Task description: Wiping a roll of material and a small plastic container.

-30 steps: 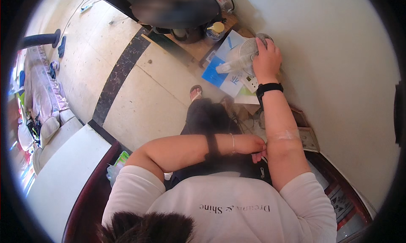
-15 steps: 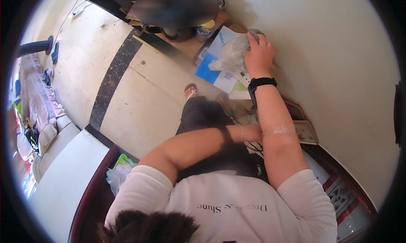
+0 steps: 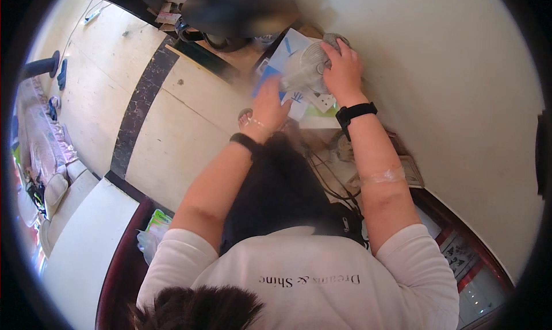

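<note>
My right hand [image 3: 345,74], a black band on its wrist, is curled over a grey cloth [image 3: 334,40] at the upper right edge of a pale, ribbed, round object [image 3: 310,60], which looks like a small fan. My left hand [image 3: 270,106], also with a black wristband, is beside the object's lower left end, its thumb and fingers apart. Nothing shows in its grasp; whether its fingertips touch the object I cannot tell. Under the object lie papers, a blue and white sheet [image 3: 293,104] among them.
Dark cables [image 3: 328,183] hang beside my legs. A dark, blurred oval shape [image 3: 238,12] stands beyond the papers. The pale wall [image 3: 454,100] rises at the right. At the left are a dark red-edged piece of furniture [image 3: 118,255] and a plastic bag [image 3: 148,244].
My left arm has swung from across my body out to the left and forward, bringing that hand near the ribbed object. My right hand stays on the cloth, shifted slightly.
</note>
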A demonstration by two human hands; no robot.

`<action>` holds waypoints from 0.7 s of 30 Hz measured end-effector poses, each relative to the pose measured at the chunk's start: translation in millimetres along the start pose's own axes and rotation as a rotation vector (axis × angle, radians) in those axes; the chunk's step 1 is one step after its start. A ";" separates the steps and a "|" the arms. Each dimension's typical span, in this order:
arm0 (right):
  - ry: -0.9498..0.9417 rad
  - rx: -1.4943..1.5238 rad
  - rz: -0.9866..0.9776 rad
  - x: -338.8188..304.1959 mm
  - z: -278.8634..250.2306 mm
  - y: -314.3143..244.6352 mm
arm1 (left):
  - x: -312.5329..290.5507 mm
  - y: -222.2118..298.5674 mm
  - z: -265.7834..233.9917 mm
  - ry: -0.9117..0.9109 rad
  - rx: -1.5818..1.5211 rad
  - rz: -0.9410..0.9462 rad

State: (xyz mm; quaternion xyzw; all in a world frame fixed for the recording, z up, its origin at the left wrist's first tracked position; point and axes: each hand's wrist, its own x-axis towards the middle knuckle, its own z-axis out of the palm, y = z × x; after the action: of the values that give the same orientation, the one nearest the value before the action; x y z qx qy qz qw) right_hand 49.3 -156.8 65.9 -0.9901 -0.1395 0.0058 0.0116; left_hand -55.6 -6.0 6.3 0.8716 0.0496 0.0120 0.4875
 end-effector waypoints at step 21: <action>0.036 0.190 -0.223 4.6 -7.6 5.5 | 32.1 -14.7 18.5 -0.264 -0.125 -0.258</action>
State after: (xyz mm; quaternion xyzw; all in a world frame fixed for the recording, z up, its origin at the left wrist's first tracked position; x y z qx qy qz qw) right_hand 55.4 -160.9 73.3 -0.9629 -0.2472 -0.0001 0.1086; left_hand -23.4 -11.0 -16.7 0.8200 0.0958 -0.1620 0.5405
